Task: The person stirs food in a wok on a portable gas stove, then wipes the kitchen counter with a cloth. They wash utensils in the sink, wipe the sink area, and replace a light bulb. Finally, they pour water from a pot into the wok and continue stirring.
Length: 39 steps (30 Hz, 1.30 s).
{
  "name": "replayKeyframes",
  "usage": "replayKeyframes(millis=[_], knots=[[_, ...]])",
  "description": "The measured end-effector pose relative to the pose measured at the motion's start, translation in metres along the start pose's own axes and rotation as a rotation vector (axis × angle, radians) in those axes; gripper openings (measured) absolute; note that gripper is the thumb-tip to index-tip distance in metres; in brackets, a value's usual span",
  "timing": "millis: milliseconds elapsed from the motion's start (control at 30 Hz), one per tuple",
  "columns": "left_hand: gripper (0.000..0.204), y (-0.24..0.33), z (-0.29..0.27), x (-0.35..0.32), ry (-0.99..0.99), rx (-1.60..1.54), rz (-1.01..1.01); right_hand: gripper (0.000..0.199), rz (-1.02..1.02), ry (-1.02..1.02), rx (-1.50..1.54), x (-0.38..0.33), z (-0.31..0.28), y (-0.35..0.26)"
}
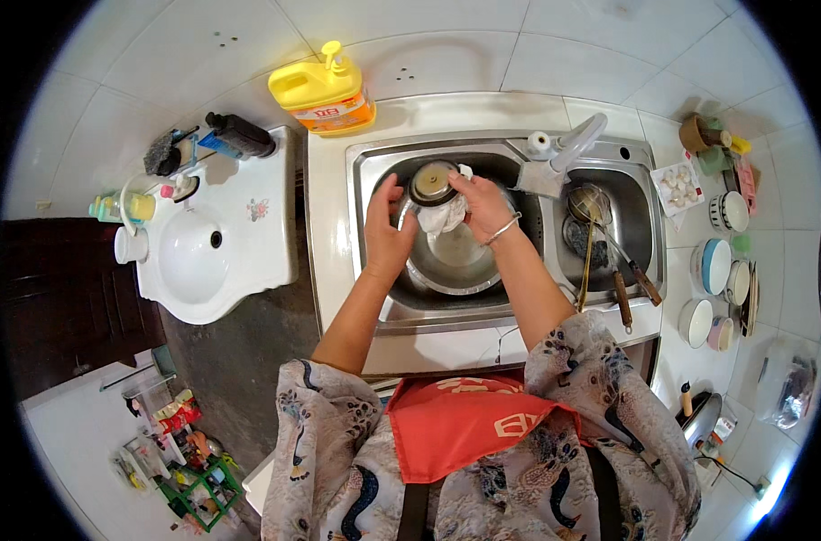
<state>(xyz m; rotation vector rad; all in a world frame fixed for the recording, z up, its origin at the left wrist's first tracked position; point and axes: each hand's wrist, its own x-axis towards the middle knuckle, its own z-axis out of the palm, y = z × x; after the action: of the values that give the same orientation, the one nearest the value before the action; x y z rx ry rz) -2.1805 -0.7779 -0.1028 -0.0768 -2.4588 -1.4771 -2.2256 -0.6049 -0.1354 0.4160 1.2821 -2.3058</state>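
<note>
Over the left bowl of a steel double sink, my right hand (488, 209) is closed on a small round metal lid (433, 180) with a dark rim and a yellowish middle. A crumpled white cloth (441, 219) is bunched under the lid, against the same hand. My left hand (390, 230) is just left of the lid, fingers and thumb apart; whether a fingertip touches the rim I cannot tell. Below both hands a wide metal basin (460, 266) sits in the sink bowl, partly hidden by the cloth and hands.
A pale faucet (562, 162) reaches over the sink divider. Strainers and ladles with wooden handles (622, 302) lie in the right sink bowl (643, 239). At the back left stands a yellow detergent jug (325, 95). Bowls (715, 266) line the right counter; a white washbasin (189, 261) is at left.
</note>
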Motion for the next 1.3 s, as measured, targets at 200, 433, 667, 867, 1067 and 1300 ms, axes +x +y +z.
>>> replayKeyframes(millis=[200,433,667,867,1067,1300], knots=[[0.015,0.023,0.004,-0.014,0.046,-0.458,-0.412,0.026,-0.237,-0.040,-0.152,-0.037,0.034,-0.020],[0.027,0.048,-0.006,-0.017,-0.088,-0.583,-0.456,0.029,-0.139,-0.115,0.145,-0.055,0.040,-0.014],[0.030,0.058,-0.012,-0.023,-0.034,-0.826,-0.662,0.028,-0.024,-0.269,0.314,-0.059,0.034,-0.007],[0.030,0.039,-0.024,-0.022,0.055,-0.881,-0.602,0.027,-0.002,-0.292,0.355,-0.060,0.031,-0.005],[0.018,0.018,-0.056,-0.014,-0.012,-0.979,-0.581,0.031,-0.025,-0.296,0.370,-0.058,0.023,-0.004],[0.013,0.006,-0.071,-0.013,-0.127,-0.402,-0.515,0.032,-0.049,-0.312,0.353,-0.052,0.019,-0.011]])
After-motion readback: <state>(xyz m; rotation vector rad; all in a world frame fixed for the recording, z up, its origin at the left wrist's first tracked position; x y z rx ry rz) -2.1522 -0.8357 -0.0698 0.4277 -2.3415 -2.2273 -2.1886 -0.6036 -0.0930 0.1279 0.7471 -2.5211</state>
